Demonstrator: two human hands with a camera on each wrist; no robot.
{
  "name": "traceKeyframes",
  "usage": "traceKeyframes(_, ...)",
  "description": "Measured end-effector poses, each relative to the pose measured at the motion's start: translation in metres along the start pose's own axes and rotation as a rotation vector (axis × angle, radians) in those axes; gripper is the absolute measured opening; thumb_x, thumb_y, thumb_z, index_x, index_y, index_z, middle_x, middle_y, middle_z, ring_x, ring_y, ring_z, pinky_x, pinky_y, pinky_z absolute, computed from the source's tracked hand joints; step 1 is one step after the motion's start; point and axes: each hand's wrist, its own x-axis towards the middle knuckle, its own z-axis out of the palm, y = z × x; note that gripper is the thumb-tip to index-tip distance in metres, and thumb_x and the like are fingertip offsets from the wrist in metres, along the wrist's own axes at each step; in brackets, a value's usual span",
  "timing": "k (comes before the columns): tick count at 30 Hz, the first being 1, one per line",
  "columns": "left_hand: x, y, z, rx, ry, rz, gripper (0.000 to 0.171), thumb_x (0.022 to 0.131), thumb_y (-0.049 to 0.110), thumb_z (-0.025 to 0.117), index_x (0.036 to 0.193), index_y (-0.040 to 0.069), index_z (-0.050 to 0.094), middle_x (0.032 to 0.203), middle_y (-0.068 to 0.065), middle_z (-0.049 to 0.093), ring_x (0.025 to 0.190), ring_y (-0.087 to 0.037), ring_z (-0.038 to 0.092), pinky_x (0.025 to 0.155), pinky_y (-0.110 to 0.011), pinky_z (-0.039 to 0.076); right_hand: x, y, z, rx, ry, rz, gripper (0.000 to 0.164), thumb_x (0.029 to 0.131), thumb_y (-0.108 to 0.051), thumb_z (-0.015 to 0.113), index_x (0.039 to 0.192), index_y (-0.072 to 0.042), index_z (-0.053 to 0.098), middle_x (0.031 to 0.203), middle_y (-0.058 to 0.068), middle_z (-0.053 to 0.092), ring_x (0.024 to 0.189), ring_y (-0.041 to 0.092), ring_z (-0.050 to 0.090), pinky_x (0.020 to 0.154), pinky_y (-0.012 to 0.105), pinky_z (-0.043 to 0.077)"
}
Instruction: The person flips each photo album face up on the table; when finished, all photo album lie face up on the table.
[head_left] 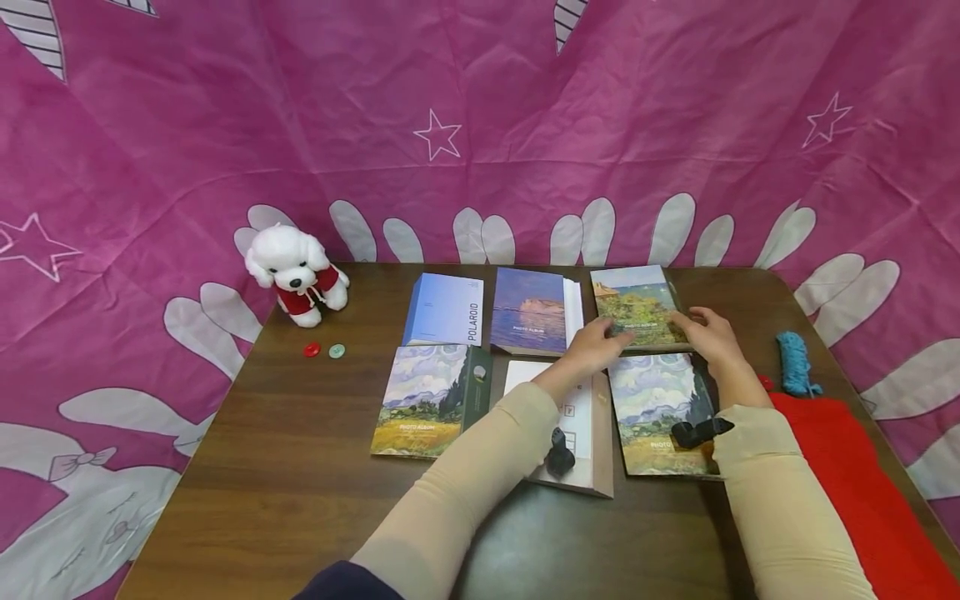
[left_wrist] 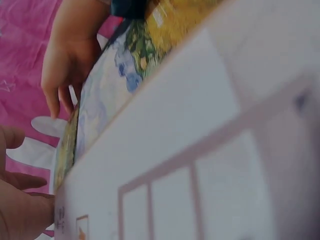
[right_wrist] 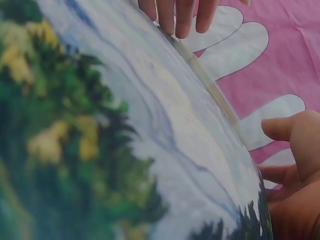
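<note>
At the back right of the table lies a photo album with a garden painting (head_left: 637, 304) on its cover. My left hand (head_left: 596, 346) is at its lower left corner, fingers extended. On its right side, my right hand (head_left: 712, 337) has its fingers at the edge. In the right wrist view, the right hand (right_wrist: 295, 170) shows thumb and fingers apart; the left hand's fingers (right_wrist: 182, 17) look straight. Just below lies a photo album with a wheat-field painting (head_left: 652, 400). Under my left forearm is a white-faced album (head_left: 528, 375), partly hidden.
A blue Polaroid album (head_left: 446, 308), a sea-cliff album (head_left: 528, 304) and another wheat-field album (head_left: 423, 400) lie to the left. Farther left are a plush dog (head_left: 296, 267), a red button (head_left: 311, 350) and a green button (head_left: 337, 351). Blue yarn (head_left: 795, 362) and red cloth (head_left: 847, 450) lie right.
</note>
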Motion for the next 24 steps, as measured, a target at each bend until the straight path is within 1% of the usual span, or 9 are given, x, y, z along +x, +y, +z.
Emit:
traceKeyframes(3,0.003,-0.001,0.001,-0.014,0.006,-0.004,0.065,0.105,0.046,0.048,0.158,0.011,0.035,0.166,-0.004,0.025,0.151,-0.026,0.027,0.119,-0.043,0.031,0.000,0.000,0.000,0.063,0.003,0.019,0.083,0.104,-0.054,0.043,0.160,0.001,0.017,0.163,0.030,0.015,0.147,0.051,0.019,0.115,0.068,0.023)
traceKeyframes(7,0.005,0.000,0.005,-0.039,0.020,-0.009,0.066,0.105,0.047,0.047,0.159,0.011,0.034,0.167,-0.006,0.024,0.153,-0.025,0.022,0.122,-0.043,0.025,0.003,0.000,-0.001,0.269,-0.005,0.066,0.073,0.106,-0.047,0.044,0.158,0.000,0.024,0.165,0.024,0.013,0.151,0.041,0.017,0.120,0.056,0.021)
traceKeyframes(9,0.007,0.002,0.008,-0.036,0.026,-0.010,0.065,0.106,0.047,0.046,0.159,0.011,0.033,0.167,-0.006,0.022,0.154,-0.024,0.018,0.123,-0.043,0.023,0.004,0.002,-0.003,0.342,-0.013,0.089,0.069,0.107,-0.043,0.042,0.158,0.000,0.025,0.167,0.022,0.012,0.152,0.037,0.015,0.122,0.051,0.019)
traceKeyframes(12,0.009,0.002,0.012,0.010,0.020,-0.009,0.064,0.107,0.047,0.042,0.160,0.013,0.032,0.168,-0.008,0.018,0.155,-0.025,0.013,0.124,-0.044,0.020,0.006,0.005,-0.004,0.323,-0.028,0.084,0.068,0.108,-0.041,0.040,0.158,0.002,0.024,0.166,0.022,0.012,0.152,0.035,0.015,0.121,0.052,0.020)
traceKeyframes(15,0.011,0.003,0.013,0.059,0.002,-0.005,0.064,0.106,0.050,0.040,0.160,0.017,0.031,0.169,-0.009,0.015,0.155,-0.028,0.010,0.123,-0.046,0.019,0.007,0.005,-0.004,0.258,-0.004,0.040,0.068,0.108,-0.040,0.041,0.157,0.005,0.027,0.157,0.026,0.028,0.139,0.036,0.032,0.114,0.051,0.030)
traceKeyframes(17,0.012,0.004,0.012,0.090,-0.014,0.000,0.064,0.106,0.052,0.040,0.161,0.021,0.030,0.169,-0.009,0.013,0.155,-0.031,0.008,0.123,-0.049,0.019,0.008,0.004,-0.002,0.238,0.012,0.012,0.067,0.108,-0.039,0.041,0.155,0.007,0.029,0.146,0.022,0.037,0.126,0.028,0.041,0.109,0.048,0.034)
traceKeyframes(19,0.013,0.004,0.012,0.113,-0.024,-0.003,0.064,0.106,0.054,0.038,0.161,0.024,0.029,0.169,-0.009,0.012,0.155,-0.033,0.007,0.123,-0.050,0.018,0.007,0.000,-0.001,0.243,0.018,-0.002,0.066,0.108,-0.039,0.042,0.155,0.006,0.030,0.139,0.015,0.040,0.117,0.019,0.042,0.108,0.045,0.036)
traceKeyframes(22,0.013,0.004,0.012,0.146,-0.037,0.004,0.063,0.106,0.057,0.034,0.161,0.026,0.029,0.169,-0.009,0.014,0.155,-0.031,0.008,0.124,-0.048,0.016,0.005,-0.007,-0.001,0.265,0.024,-0.022,0.066,0.108,-0.039,0.042,0.157,0.003,0.028,0.140,0.012,0.040,0.116,0.014,0.044,0.109,0.041,0.037)
traceKeyframes(24,0.013,0.005,0.011,0.138,-0.042,0.002,0.065,0.106,0.060,0.032,0.161,0.027,0.028,0.169,-0.007,0.015,0.155,-0.028,0.011,0.124,-0.047,0.017,0.004,-0.012,-0.001,0.274,0.037,-0.043,0.066,0.108,-0.039,0.042,0.158,0.001,0.028,0.139,0.009,0.042,0.114,0.012,0.046,0.105,0.034,0.041)
